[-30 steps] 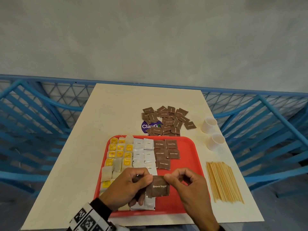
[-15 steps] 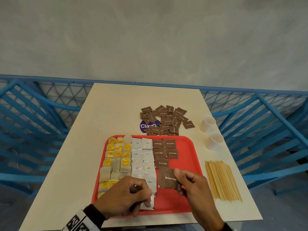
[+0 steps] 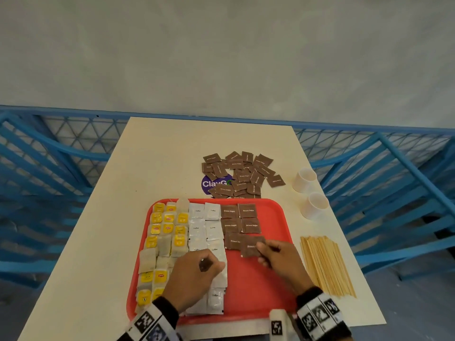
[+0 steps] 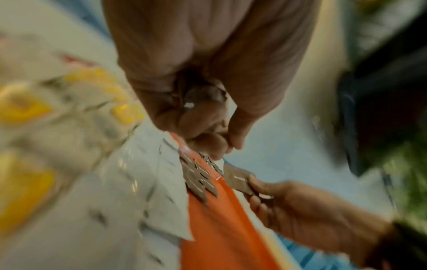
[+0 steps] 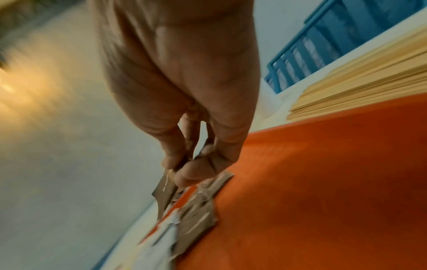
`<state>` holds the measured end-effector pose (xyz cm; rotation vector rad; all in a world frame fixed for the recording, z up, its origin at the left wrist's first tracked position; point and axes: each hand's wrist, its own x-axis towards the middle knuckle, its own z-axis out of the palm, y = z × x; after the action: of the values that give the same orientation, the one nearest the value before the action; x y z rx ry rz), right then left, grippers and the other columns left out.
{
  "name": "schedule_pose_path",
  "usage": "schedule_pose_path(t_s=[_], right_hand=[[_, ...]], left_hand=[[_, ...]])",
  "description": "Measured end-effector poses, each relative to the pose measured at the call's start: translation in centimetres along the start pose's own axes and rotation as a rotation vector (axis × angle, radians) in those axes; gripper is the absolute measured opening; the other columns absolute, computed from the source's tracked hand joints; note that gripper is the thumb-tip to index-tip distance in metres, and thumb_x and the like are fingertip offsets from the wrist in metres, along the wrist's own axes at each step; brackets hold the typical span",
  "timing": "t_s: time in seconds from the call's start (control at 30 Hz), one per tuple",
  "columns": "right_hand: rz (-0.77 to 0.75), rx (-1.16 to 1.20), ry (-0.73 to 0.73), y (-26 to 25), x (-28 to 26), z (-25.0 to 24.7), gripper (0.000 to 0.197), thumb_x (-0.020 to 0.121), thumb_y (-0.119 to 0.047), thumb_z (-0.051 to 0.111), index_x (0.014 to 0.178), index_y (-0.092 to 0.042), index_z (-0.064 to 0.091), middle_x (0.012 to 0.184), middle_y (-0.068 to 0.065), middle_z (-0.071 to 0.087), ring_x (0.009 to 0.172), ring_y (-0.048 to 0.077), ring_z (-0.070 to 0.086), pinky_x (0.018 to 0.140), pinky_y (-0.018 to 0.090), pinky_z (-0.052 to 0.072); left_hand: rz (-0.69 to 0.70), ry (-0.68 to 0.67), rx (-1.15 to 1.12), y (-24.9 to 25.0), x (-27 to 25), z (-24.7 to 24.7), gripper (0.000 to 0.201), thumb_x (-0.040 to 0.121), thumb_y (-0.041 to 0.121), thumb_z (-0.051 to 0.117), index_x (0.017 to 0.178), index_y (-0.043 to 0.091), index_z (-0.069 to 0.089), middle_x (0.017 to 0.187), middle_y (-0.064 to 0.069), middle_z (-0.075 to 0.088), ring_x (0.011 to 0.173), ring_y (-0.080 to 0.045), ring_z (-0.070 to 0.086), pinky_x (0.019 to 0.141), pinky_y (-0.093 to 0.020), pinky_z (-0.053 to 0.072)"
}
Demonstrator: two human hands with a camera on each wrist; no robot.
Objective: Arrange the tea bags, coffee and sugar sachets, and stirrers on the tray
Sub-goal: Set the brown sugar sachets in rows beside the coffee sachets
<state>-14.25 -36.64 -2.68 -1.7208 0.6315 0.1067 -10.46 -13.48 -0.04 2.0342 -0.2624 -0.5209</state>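
Right hand [image 3: 283, 260] pinches a brown sugar sachet [image 3: 249, 249] over the red tray [image 3: 258, 291], while left hand [image 3: 194, 276] grips more brown sachets [image 3: 204, 265]

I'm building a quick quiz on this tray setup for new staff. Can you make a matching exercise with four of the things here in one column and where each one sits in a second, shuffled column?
Things:
1. tea bags
2. coffee sachets
3. wooden stirrers
4. white cups

Places:
A. on the table, beyond the stirrers, right of the tray's far corner
B. leftmost columns on the red tray
C. on the table, right of the tray's near half
D. on the tray, between the tea bags and the brown sugar sachets

Pairs: 1-B, 2-D, 3-C, 4-A
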Motion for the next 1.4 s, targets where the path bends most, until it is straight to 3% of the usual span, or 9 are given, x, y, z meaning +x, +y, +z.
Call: schedule_pose_path(t_s=[0.13,0.27,0.47,0.63,0.83,1.03,1.2,1.3,1.4], right_hand=[[0.026,-0.126,0.023,0.5,5.3,-1.6,0.020,0.092,-0.012,0.068,0.073,-0.007,0.071,0.048,-0.006,0.059,0.040,0.000,0.048,0.047,0.010,0.039],[0.065,-0.239,0.053,2.1,7.8,-1.6,0.022,0.084,-0.017,0.077,0.063,-0.018,0.070,0.046,-0.012,0.059,0.048,0.002,0.052,0.055,0.016,0.043],[0.093,-0.328,0.110,3.4,8.3,-1.1,0.030,0.081,-0.022,0.079,0.057,-0.019,0.063,0.058,-0.006,0.063,0.054,0.008,0.055,0.063,0.026,0.048],[0.101,-0.321,0.098,3.3,8.3,-1.5,0.027,0.082,-0.024,0.080,0.059,-0.017,0.067,0.064,-0.003,0.068,0.059,0.009,0.058,0.068,0.029,0.052],[0.094,-0.360,0.108,2.8,8.4,-1.0,0.020,0.080,-0.018,0.081,0.066,-0.013,0.068,0.065,-0.005,0.066,0.054,0.003,0.055,0.053,0.014,0.042],[0.116,-0.399,0.175,3.3,8.9,-0.6,0.022,0.075,-0.026,0.083,0.077,-0.013,0.065,0.075,-0.003,0.069,0.068,0.014,0.063,0.065,0.029,0.052],[0.090,-0.405,0.210,3.1,8.7,-0.4,0.029,0.076,-0.027,0.082,0.085,-0.011,0.060,0.082,-0.002,0.065,0.072,0.013,0.058,0.061,0.025,0.042],[0.082,-0.371,0.239,2.7,8.1,-0.6,0.026,0.079,-0.029,0.079,0.084,-0.012,0.059,0.083,-0.001,0.066,0.079,0.018,0.061,0.067,0.028,0.045],[-0.060,-0.290,0.245,0.6,6.0,-1.3,0.017,0.086,-0.032,0.073,0.082,-0.017,0.065,0.079,-0.007,0.065,0.078,0.012,0.059,0.063,0.022,0.042]], left_hand=[[0.176,0.018,0.468,0.7,4.7,0.9,0.012,0.088,0.043,0.068,0.086,0.031,0.064,0.086,0.016,0.060,0.081,-0.003,0.056,0.077,-0.026,0.051],[0.168,-0.109,0.751,2.5,8.5,3.4,0.025,0.087,0.038,0.070,0.109,0.026,0.064,0.119,0.005,0.060,0.110,-0.024,0.060,0.088,-0.040,0.046],[0.163,-0.199,1.047,2.2,10.8,6.3,0.017,0.091,0.019,0.059,0.103,0.020,0.072,0.110,-0.005,0.069,0.102,-0.030,0.067,0.082,-0.041,0.050],[0.158,-0.199,1.114,1.7,11.2,6.6,0.019,0.095,0.020,0.056,0.110,0.019,0.067,0.110,-0.006,0.068,0.103,-0.030,0.066,0.082,-0.039,0.049],[0.166,-0.177,1.100,1.6,11.1,6.5,0.019,0.097,0.023,0.054,0.112,0.020,0.066,0.111,-0.006,0.069,0.103,-0.029,0.066,0.083,-0.038,0.049],[0.156,-0.191,1.104,1.4,11.0,6.4,0.024,0.097,0.023,0.051,0.118,0.022,0.063,0.116,-0.006,0.065,0.108,-0.030,0.063,0.085,-0.040,0.047],[0.126,-0.190,1.057,2.2,10.6,6.0,0.026,0.098,0.031,0.053,0.120,0.021,0.059,0.122,-0.007,0.062,0.111,-0.031,0.061,0.088,-0.041,0.046],[0.104,-0.152,0.770,2.5,10.0,5.3,0.030,0.098,0.037,0.054,0.124,0.021,0.054,0.117,-0.004,0.063,0.109,-0.029,0.062,0.088,-0.041,0.050],[0.045,-0.261,0.145,2.7,8.8,3.2,0.047,0.098,0.003,0.050,0.135,0.029,0.038,0.109,-0.011,0.066,0.091,-0.025,0.067,0.076,-0.039,0.058]])
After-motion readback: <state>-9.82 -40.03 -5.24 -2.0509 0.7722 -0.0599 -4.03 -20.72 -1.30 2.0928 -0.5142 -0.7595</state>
